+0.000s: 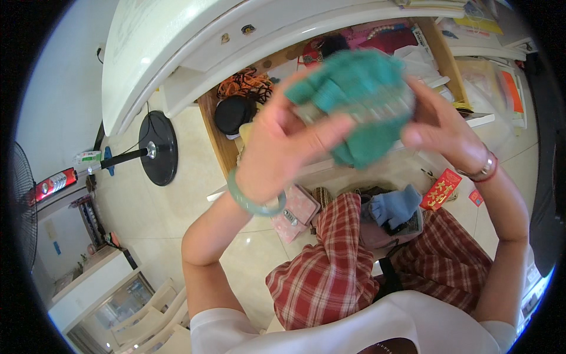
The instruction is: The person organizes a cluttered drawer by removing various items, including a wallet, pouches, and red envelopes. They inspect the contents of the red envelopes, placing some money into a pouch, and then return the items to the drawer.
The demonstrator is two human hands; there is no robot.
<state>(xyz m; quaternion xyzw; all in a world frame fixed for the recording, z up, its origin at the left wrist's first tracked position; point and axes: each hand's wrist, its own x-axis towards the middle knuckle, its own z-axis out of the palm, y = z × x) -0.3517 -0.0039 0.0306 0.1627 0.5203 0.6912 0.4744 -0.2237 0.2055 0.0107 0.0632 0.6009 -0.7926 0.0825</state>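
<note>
A teal-green bundle of gathered cloth (368, 138) with a paler, patterned band across it is held up above the open drawer (215, 138). It is smeared by motion, so its exact kind does not show. My left hand (277, 141), a pale green bangle at its wrist, grips the bundle's left side with the thumb across the front. On the other side my right hand (445, 127) closes around the right edge, its fingers partly hidden behind the cloth. Inside the drawer lie a round black case (233, 115) and tangled orange and black cords (244, 85).
Below the drawer, a container (383, 236) holding blue knitted gloves (395, 206) stands between my knees. Beside it are a pink patterned pouch (295, 212) and a red envelope (441, 189). A fan's round black base (159, 147) stands at left. Papers (486, 88) lie right of the drawer.
</note>
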